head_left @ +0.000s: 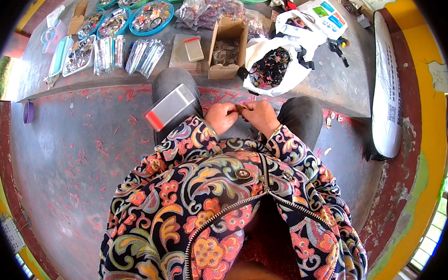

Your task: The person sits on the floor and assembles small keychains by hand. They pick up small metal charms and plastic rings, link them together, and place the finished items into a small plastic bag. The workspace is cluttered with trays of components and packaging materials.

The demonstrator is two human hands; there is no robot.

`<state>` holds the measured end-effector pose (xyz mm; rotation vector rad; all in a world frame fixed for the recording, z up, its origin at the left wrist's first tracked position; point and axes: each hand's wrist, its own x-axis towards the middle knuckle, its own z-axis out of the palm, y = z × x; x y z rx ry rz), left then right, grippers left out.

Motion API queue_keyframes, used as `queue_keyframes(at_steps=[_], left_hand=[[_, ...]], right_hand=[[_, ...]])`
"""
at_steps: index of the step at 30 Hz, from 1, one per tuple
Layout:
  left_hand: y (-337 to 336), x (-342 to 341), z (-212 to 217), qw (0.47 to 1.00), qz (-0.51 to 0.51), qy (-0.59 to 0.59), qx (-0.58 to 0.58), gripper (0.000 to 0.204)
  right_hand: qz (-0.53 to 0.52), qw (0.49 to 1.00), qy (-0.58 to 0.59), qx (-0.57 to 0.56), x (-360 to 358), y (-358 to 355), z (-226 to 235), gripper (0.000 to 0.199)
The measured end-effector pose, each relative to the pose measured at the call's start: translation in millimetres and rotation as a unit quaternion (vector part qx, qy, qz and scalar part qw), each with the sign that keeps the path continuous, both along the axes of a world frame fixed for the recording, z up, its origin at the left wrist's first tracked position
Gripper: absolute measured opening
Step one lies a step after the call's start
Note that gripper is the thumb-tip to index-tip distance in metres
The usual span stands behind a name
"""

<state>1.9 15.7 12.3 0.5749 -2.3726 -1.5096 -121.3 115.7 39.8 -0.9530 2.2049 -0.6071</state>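
Note:
My left hand point(221, 117) and my right hand point(262, 116) meet between my knees, fingers pinched together. A small brownish-orange thing point(241, 107) shows between the fingertips; it is too small to name. Across my left thigh lies a clear flat packet of plastic bags point(170, 106) with a red strip at one end. Beyond my hands, on the raised grey ledge, an open cardboard box point(224, 69) holds clear plastic packets. Right of it, a white plastic bag point(288, 83) gapes open, full of small black and coloured pieces point(272, 66).
Bundles of bagged pens point(145, 57), a white basket point(79, 55), blue-rimmed trays point(151, 17) of small goods and a heap of clear bags point(209, 8) cover the ledge. A white sack point(386, 86) stands at right. Red scraps point(100, 146) litter the floor; a purple bowl point(28, 112) sits left.

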Motion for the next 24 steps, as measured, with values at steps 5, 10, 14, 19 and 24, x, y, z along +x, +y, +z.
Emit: queue_keyframes(at_steps=[5, 10, 14, 19, 24], left_hand=[[2.2, 0.1, 0.0, 1.0, -0.006, -0.003, -0.008, 0.013], [2.8, 1.2, 3.4, 1.0, -0.009, -0.02, -0.011, 0.013], [0.2, -0.3, 7.5, 0.998, 0.009, -0.058, -0.01, 0.017], [-3.5, -4.3, 3.8, 0.981, 0.008, 0.117, -0.156, 0.027], [-2.3, 3.0, 3.0, 0.99, -0.118, -0.021, 0.072, 0.022]], right_hand=[[-0.011, 0.997, 0.048, 0.065, 1.9, -3.0, 6.7, 0.032], [0.021, 0.992, 0.09, 0.081, 3.7, -5.2, 12.3, 0.031], [0.042, 0.993, 0.088, 0.061, -4.4, -2.8, 10.9, 0.032], [0.095, 0.993, 0.07, 0.018, -11.8, 3.0, 21.2, 0.031], [0.16, 0.985, 0.045, -0.053, -18.5, 7.8, 24.6, 0.029]])
